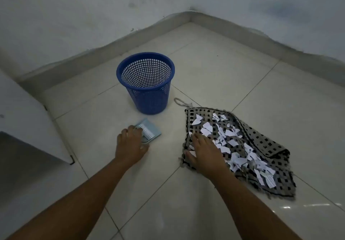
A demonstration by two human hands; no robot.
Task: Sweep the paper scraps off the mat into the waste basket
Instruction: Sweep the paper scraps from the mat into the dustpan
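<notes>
Bare skin shows nearest: the right hand (202,149) lies flat, fingers straight, on the near-left edge of the checked mat (261,144), among white paper scraps (237,146) strewn across it. Left of it, the left hand (130,144) curls over a pale blue dustpan (150,130) on the tiled floor (224,75). Farther back stands the blue waste basket (147,97), upright.
</notes>
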